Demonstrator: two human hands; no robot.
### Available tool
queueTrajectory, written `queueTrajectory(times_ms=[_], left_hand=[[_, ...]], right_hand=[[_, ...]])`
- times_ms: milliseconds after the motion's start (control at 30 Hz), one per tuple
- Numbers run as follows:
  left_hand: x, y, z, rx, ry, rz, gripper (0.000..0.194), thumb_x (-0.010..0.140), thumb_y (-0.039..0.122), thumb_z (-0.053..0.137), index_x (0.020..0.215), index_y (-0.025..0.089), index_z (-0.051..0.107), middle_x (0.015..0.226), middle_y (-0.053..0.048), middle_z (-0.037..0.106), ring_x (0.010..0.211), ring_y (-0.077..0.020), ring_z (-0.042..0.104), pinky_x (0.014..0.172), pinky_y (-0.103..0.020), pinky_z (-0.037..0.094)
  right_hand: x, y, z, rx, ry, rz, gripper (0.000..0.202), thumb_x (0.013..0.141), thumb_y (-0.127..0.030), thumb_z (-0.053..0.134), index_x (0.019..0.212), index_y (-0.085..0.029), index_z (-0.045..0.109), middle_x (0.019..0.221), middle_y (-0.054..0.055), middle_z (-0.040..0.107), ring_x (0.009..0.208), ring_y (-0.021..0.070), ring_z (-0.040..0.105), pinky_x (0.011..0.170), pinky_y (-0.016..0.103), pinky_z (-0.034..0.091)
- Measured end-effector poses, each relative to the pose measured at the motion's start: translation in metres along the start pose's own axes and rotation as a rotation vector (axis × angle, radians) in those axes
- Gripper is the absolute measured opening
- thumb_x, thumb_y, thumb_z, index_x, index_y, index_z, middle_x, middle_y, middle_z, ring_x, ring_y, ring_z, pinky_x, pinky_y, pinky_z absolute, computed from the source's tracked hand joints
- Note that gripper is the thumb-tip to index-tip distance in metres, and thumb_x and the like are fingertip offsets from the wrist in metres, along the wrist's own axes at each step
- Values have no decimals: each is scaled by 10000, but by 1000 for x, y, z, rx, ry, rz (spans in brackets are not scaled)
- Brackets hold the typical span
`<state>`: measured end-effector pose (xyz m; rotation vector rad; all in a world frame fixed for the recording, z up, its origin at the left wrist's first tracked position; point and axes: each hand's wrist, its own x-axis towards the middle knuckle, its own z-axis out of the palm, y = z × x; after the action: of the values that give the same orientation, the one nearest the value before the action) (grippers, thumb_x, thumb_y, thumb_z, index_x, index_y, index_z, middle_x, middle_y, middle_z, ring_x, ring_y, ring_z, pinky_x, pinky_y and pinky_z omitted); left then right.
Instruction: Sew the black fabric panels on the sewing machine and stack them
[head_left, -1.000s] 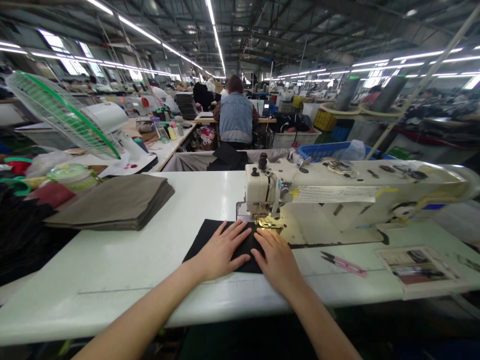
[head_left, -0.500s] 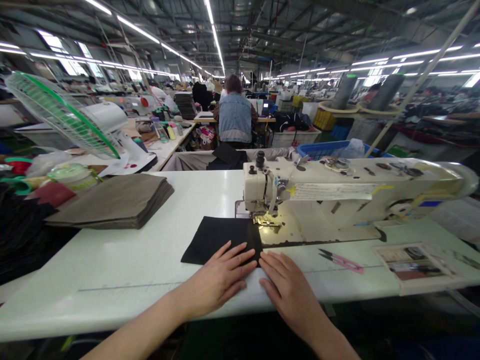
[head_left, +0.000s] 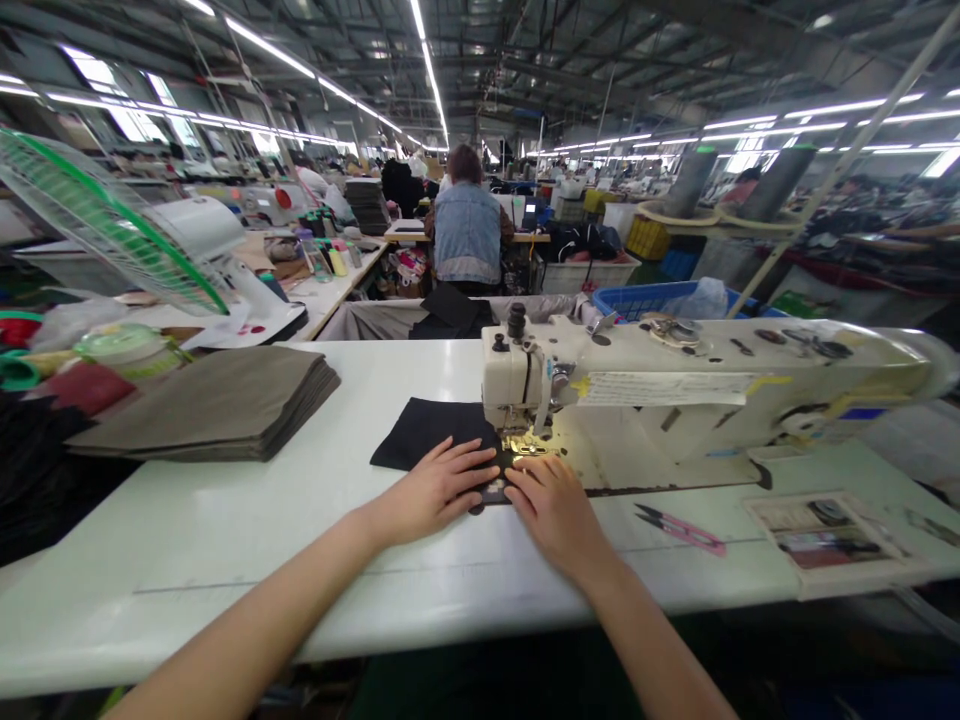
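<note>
A black fabric piece [head_left: 424, 430] lies on the pale sewing table, its right edge beneath the head of the sewing machine [head_left: 517, 385]. My left hand [head_left: 442, 488] rests flat on the near part of the fabric, fingers stretched out. Just right of it, my right hand [head_left: 551, 505] lies with fingers extended beside the fabric's right edge, close to the brass-coloured guide plate [head_left: 529, 448]. The fingertips of both hands almost meet in front of the needle area. The needle and the fabric edge under the presser foot are hard to make out.
Pink-handled thread snips [head_left: 682, 530] lie right of my hands. A stack of grey-brown fabric pieces [head_left: 217, 400] sits at the left, with a fan [head_left: 195, 245] behind it. Beyond the table are a blue basket [head_left: 652, 298] and a seated person [head_left: 466, 225] facing away.
Both hands and the black fabric have moved away from me, further under the machine head. The view has shifted slightly.
</note>
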<state>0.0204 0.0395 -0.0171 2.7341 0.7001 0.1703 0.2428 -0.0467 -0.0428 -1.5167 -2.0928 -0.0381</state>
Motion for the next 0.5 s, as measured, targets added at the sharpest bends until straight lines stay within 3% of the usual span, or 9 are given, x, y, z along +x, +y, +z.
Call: queueTrajectory(times_ms=[233, 500], left_hand=[[21, -24, -8, -12, -7, -32, 452, 1045, 398, 404, 1483, 315, 476, 1585, -45, 410, 1510, -268, 278, 1209, -584, 177], [24, -26, -9, -3, 38, -46, 433, 1032, 385, 425, 1447, 311, 527, 1552, -51, 462, 1484, -264, 339, 1210, -574, 194]], right_hand=[[14, 2, 3, -60, -18, 82, 197, 957, -281, 610, 1130, -236, 694, 1066, 81, 669, 1017, 270, 592, 901, 438, 480], [-10, -5, 2, 47, 52, 62, 223, 962, -243, 574, 1165, -207, 661, 1149, 102, 658, 1089, 269, 585, 963, 460, 500]])
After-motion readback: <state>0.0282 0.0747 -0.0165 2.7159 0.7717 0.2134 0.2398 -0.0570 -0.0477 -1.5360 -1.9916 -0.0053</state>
